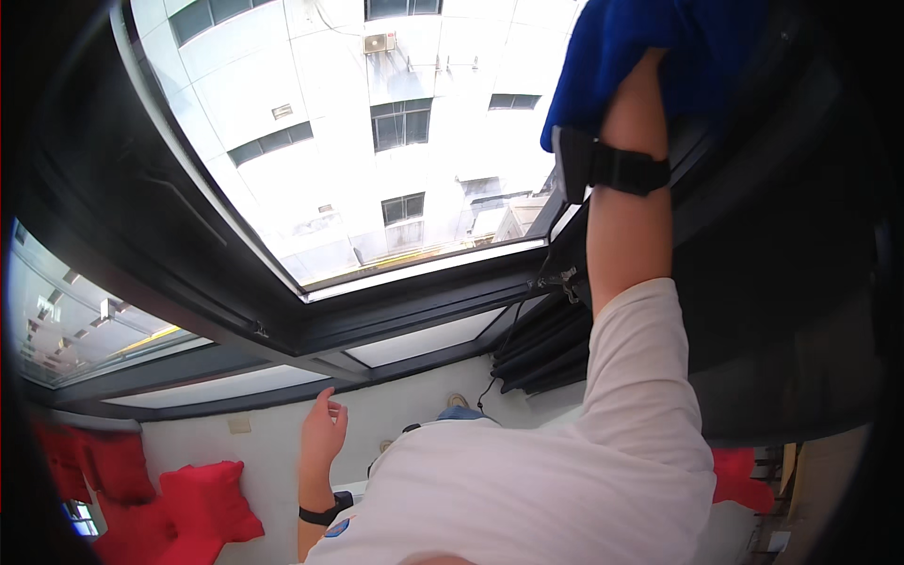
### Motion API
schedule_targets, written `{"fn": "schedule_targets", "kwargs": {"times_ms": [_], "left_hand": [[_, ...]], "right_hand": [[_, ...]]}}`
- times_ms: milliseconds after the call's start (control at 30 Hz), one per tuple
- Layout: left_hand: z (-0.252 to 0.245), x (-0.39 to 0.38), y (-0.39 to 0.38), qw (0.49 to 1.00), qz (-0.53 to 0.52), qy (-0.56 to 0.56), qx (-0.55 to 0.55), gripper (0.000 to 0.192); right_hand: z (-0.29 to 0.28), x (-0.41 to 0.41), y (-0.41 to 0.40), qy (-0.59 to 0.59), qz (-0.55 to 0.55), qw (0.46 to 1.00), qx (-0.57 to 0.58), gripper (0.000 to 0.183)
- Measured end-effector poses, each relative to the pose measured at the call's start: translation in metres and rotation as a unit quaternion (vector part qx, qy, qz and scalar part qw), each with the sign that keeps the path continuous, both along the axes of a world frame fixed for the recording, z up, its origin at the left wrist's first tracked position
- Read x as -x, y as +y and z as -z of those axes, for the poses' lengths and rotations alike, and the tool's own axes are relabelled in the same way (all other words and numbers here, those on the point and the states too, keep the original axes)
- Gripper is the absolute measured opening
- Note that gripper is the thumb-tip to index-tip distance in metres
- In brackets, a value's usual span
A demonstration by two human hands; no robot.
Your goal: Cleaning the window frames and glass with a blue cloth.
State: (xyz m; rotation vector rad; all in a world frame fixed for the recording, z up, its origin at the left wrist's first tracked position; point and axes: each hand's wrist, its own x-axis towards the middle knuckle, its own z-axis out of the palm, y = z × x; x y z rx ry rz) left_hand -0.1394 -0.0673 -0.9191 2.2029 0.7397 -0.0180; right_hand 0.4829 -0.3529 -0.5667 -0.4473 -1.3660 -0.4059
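Observation:
My right forearm (631, 233) reaches up along the right side of the large window pane (339, 205). A blue cloth (593, 78) hangs around my right hand at the upper right, held up against the window area; the fingers are hidden by it. On that wrist sits a black strap with a dark box-like device (571, 166). My left hand (325, 427) hangs low, left of my body, holding nothing, its fingers loosely bent and apart. It also wears a black wrist strap (326, 508).
A dark window frame (395, 289) with a latch (565, 281) spans the front. Black curtains (540, 353) hang at its right, with a thin cable (512, 332) running down. Red cushions (208, 498) lie at lower left, and a red seat (741, 480) stands at lower right.

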Motion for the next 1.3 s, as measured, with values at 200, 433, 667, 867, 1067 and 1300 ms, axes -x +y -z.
{"fn": "schedule_targets", "kwargs": {"times_ms": [200,433,667,867,1067,1300], "left_hand": [[0.007,0.024,-0.003,0.998,-0.019,0.049,-0.018,0.045],[0.007,0.037,0.006,0.997,-0.046,0.058,-0.026,0.044],[0.022,0.04,0.009,0.996,-0.031,0.076,-0.03,0.042],[0.023,0.025,-0.001,0.995,0.012,0.095,-0.041,0.042],[0.016,0.03,0.006,0.997,0.031,0.063,-0.04,0.042],[0.031,0.042,0.013,0.998,0.024,0.045,-0.045,0.038]], "right_hand": [[0.118,0.265,0.146,-0.099,0.669,0.736,-0.02,0.009],[0.139,0.193,0.08,-0.043,0.658,0.736,0.152,0.02],[-0.077,0.17,0.072,-0.088,0.815,0.56,0.123,0.03],[0.091,0.253,0.136,-0.089,0.332,0.897,0.278,0.028],[0.068,0.241,0.095,-0.525,0.483,0.676,0.184,0.022],[-0.205,0.216,0.1,-0.131,0.743,0.65,-0.094,0.026]]}}
